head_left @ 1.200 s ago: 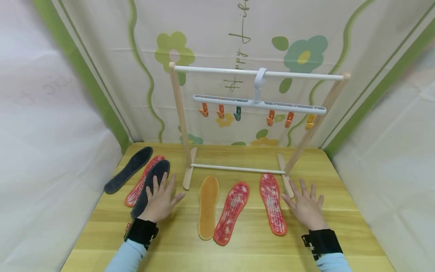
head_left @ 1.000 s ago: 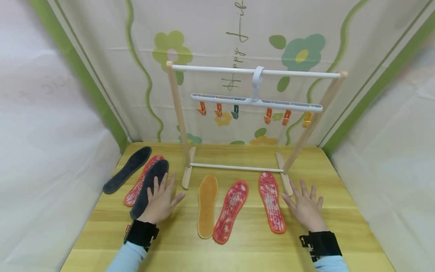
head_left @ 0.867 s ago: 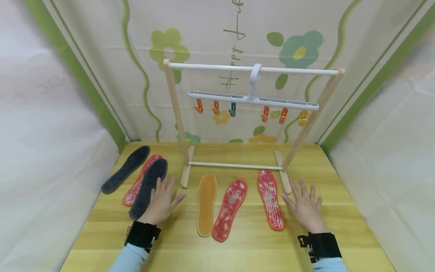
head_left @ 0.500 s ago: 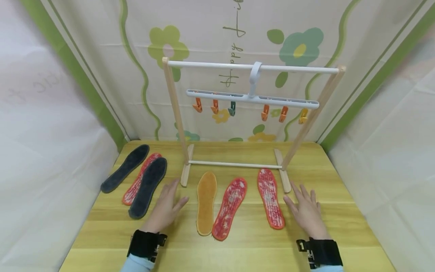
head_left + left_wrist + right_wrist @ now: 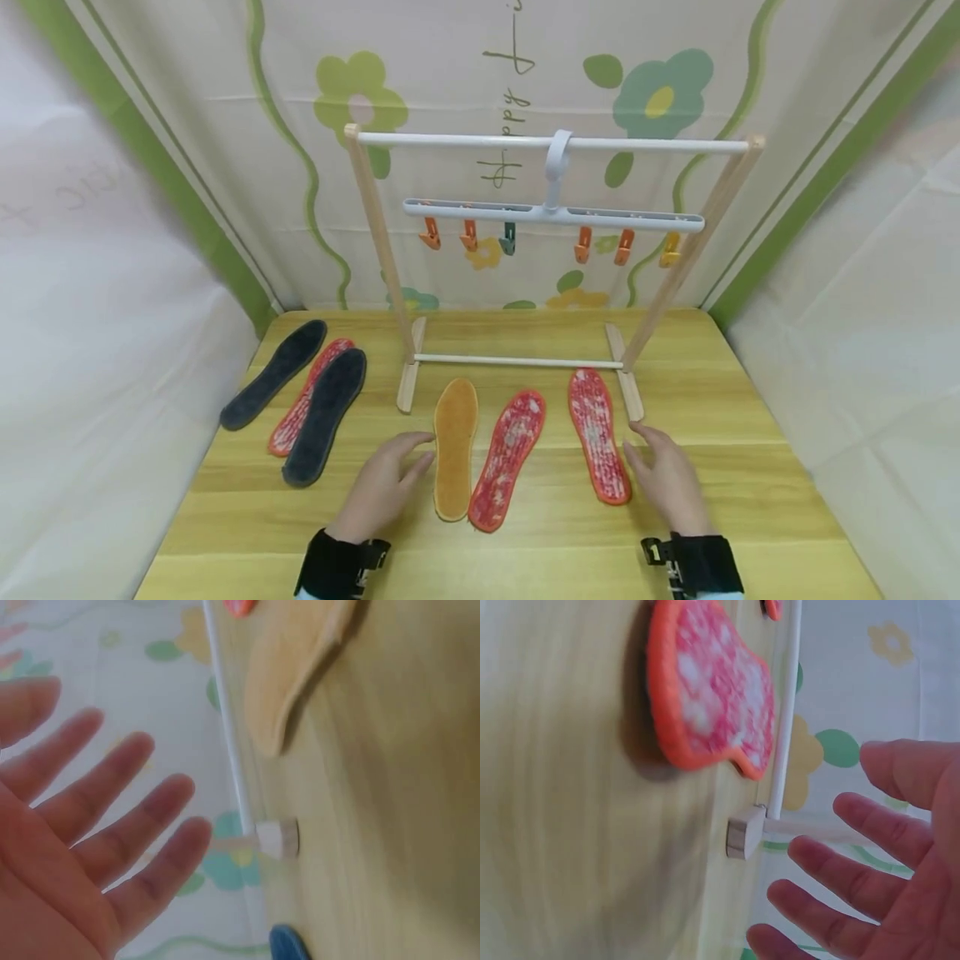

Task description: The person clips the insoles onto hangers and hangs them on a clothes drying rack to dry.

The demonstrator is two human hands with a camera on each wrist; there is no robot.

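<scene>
Both forearms are running off the lower edge of the head view. The left hand is lying loosely spread, holding nothing, just beside the tan insole on the bench. The right hand, fingers relaxed and empty, is sitting beside the right red insole. Both wrist views are blurring. A drying rack is standing behind.

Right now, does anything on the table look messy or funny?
A little. At the left, a red insole lies partly hidden under a dark insole. The orange insole has no partner in view. Nothing looks torn or spilled.
</scene>
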